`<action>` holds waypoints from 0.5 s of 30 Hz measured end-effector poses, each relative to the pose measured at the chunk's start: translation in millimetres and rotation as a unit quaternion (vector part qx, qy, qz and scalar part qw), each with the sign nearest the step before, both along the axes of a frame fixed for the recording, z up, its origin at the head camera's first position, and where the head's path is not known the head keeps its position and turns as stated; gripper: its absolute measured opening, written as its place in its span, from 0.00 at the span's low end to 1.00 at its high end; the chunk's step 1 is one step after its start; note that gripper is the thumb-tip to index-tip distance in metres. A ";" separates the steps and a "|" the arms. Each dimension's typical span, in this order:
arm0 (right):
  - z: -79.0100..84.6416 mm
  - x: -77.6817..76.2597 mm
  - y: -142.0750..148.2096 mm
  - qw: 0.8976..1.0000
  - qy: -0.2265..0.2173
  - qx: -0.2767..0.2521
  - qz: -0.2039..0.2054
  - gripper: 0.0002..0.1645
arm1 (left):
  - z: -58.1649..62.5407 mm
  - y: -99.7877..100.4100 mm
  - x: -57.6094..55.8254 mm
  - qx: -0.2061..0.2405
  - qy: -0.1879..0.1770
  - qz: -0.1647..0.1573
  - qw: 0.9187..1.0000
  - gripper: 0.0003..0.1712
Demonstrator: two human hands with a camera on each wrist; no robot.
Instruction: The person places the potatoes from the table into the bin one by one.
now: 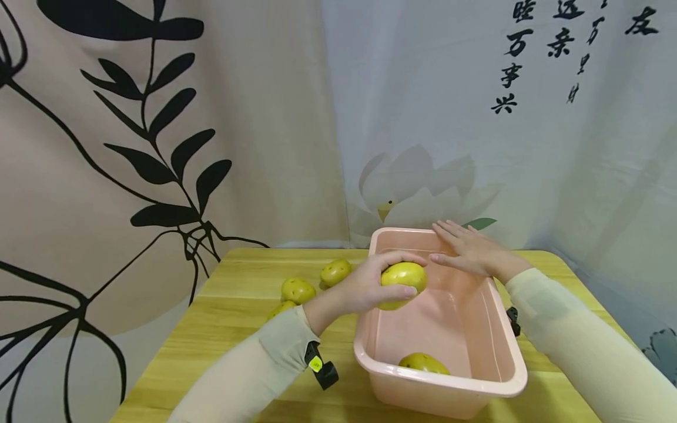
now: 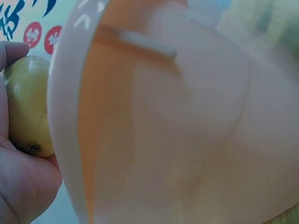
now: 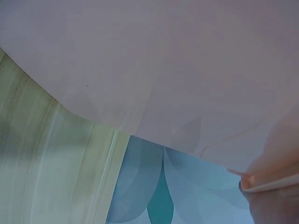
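Observation:
A pale pink plastic basin (image 1: 510, 370) stands on the wooden table. My left hand (image 1: 372, 282) grips a smooth yellow oval fruit (image 1: 404, 279) at the basin's left rim, thumb on the near side and fingers over the top. In the left wrist view, this fruit (image 2: 30, 109) shows a dark spot at its lower end, partly hidden behind the rim. Inside the basin, near its front wall, lies another yellow fruit (image 1: 423, 362). My right hand (image 1: 471, 249) rests over the far right rim with its fingers stretched out. The right wrist view mostly shows the basin's outer wall (image 3: 117, 60).
On the table (image 1: 238, 329) left of the basin sit more yellow fruits (image 1: 298, 290), one partly behind the left forearm. A printed cloth (image 1: 270, 117) hangs behind the table. A black strap with a small device (image 1: 322, 367) is on the left wrist.

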State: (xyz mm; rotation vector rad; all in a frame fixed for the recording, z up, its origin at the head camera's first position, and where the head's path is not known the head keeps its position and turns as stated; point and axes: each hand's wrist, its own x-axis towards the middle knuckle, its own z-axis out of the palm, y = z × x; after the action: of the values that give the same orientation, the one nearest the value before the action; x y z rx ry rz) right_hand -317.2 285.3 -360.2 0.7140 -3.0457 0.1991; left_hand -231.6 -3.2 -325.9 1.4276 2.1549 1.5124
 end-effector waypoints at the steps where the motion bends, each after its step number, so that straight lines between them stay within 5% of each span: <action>1: -0.2 -0.3 -0.1 1.000 0.000 0.000 0.000 0.56 | -0.3 1.3 -1.1 -0.004 0.002 0.000 1.000 0.25; 15: 4.1 3.1 -0.2 1.000 0.001 -0.007 0.005 0.55 | -7.0 13.6 -13.0 -0.092 -0.031 -0.040 0.995 0.24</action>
State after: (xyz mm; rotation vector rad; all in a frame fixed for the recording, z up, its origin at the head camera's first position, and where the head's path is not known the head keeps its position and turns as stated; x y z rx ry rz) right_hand -314.1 285.1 -356.1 0.7285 -3.0373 0.2188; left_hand -244.6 10.4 -332.9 1.3695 2.1118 1.2774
